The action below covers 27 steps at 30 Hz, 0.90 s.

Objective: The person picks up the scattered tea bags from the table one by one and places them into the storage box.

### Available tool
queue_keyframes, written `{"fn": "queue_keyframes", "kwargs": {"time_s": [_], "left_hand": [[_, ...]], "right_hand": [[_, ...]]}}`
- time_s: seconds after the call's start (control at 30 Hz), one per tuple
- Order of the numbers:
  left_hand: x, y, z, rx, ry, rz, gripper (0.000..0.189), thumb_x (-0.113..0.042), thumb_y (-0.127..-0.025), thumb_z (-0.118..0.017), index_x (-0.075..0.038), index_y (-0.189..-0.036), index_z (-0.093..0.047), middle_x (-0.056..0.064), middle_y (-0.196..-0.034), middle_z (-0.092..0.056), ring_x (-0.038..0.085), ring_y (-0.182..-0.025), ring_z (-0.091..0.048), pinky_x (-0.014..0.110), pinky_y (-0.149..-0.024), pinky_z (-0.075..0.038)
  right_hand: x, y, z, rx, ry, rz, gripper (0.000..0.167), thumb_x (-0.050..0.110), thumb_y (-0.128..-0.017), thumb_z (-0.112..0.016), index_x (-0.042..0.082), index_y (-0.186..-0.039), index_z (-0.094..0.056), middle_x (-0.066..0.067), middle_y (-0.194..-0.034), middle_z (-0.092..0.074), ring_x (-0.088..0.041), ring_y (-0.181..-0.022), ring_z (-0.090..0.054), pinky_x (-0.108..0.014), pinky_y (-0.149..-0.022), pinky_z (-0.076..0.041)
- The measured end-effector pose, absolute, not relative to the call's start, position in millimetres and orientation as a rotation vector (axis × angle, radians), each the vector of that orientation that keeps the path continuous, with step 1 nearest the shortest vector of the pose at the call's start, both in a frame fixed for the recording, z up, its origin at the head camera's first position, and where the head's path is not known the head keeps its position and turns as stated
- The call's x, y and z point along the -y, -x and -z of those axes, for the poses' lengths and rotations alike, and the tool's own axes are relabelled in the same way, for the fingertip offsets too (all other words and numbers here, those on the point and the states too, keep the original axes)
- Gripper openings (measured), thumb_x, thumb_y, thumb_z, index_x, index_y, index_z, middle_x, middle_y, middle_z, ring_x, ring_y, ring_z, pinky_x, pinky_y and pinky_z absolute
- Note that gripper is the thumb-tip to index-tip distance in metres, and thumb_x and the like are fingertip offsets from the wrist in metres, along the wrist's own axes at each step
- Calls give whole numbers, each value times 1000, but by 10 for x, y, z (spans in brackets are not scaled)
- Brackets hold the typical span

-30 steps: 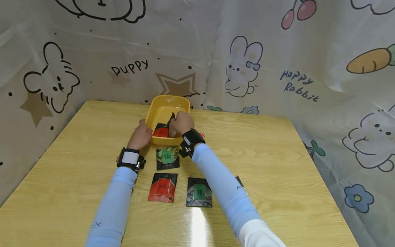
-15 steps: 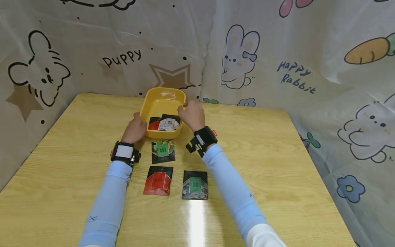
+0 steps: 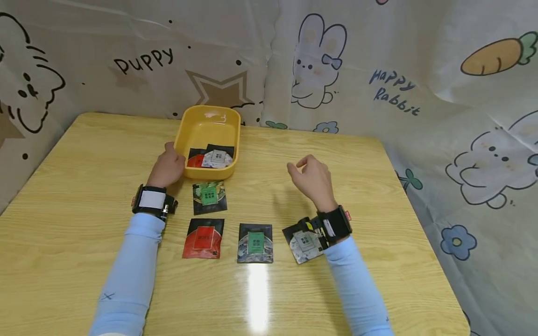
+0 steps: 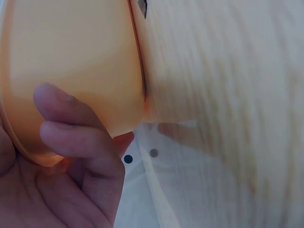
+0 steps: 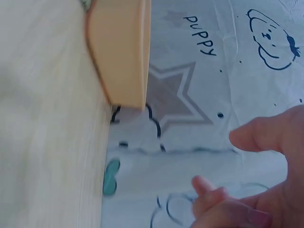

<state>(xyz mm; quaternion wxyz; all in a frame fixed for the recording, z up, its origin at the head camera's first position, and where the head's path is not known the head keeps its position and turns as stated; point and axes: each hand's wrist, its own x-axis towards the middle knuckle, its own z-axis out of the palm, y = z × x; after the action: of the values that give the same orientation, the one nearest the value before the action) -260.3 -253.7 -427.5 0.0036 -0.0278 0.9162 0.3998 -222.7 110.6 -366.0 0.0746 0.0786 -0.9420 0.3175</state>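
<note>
At the left wall of a yellow plastic bin (image 3: 210, 174), my left hand (image 3: 166, 165) grips the side; in the left wrist view its fingers (image 4: 71, 137) curl against the bin's outer wall. Inside the bin lie a red-and-black packet (image 3: 195, 161) and a white-grey one (image 3: 217, 159). My right hand (image 3: 313, 182) hovers to the right of the bin, fingers loosely bent, holding nothing. Under its wrist, a grey-white packet (image 3: 303, 244) on the table is partly hidden.
A green-labelled packet (image 3: 209, 197) lies just in front of the bin. Nearer are a red packet (image 3: 204, 239) and a grey packet with a green label (image 3: 255, 243). Behind the wooden table (image 3: 361, 289) hangs a cartoon-printed cloth (image 3: 252, 28).
My right hand has let go of the white-grey packet in the bin and moved right, away from it. The left hand stays on the bin. The head view has shifted.
</note>
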Motion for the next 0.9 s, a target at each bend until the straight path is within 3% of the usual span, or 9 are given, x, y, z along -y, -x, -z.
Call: {"fn": "queue_keyframes", "kwargs": {"time_s": [0.17, 0.43, 0.5, 0.73, 0.9], "left_hand": [[2580, 2583, 4259, -2876, 90, -1270, 54, -16, -101, -26, 13, -145, -12, 33, -113, -50, 37, -85, -53, 40, -64, -41], [2539, 2557, 4276, -2856, 104, -1271, 53, -16, -102, -26, 12, -145, -12, 33, -115, -48, 38, -88, -53, 39, -66, -42], [2537, 2555, 4290, -2860, 101, -1262, 53, -16, -102, -27, 13, -145, -12, 32, -112, -49, 38, -86, -53, 40, -64, -42], [2526, 2583, 4288, -2857, 101, -1250, 53, -16, -102, -28, 13, -144, -12, 34, -115, -48, 39, -88, -52, 46, -71, -43], [2553, 2609, 4279, -2845, 119, -1248, 55, -16, -102, -28, 12, -146, -9, 37, -120, -47, 40, -90, -52, 46, -70, -43]], "right_hand": [[-1315, 1925, 3690, 2931, -219, -851, 42, 37, -94, -62, -1, -110, -61, -10, -72, -58, -20, -52, -47, -33, -49, -35], [-1444, 1652, 3807, 3186, -188, -669, 57, 43, -89, -68, -7, -114, -58, -5, -57, -47, -15, -43, -37, -27, -42, -27], [-1461, 1611, 3841, 3260, -149, -619, 61, 47, -87, -69, -7, -113, -58, -5, -60, -49, -15, -45, -38, -27, -42, -27], [-1481, 1473, 3976, 3418, -105, -526, 54, 53, -81, -73, 2, -88, -55, -1, -62, -36, -14, -48, -32, -27, -43, -26], [-1444, 1365, 4066, 3444, -165, -366, 65, 57, -75, -76, -2, -94, -56, -9, -77, -51, -21, -57, -47, -33, -47, -37]]}}
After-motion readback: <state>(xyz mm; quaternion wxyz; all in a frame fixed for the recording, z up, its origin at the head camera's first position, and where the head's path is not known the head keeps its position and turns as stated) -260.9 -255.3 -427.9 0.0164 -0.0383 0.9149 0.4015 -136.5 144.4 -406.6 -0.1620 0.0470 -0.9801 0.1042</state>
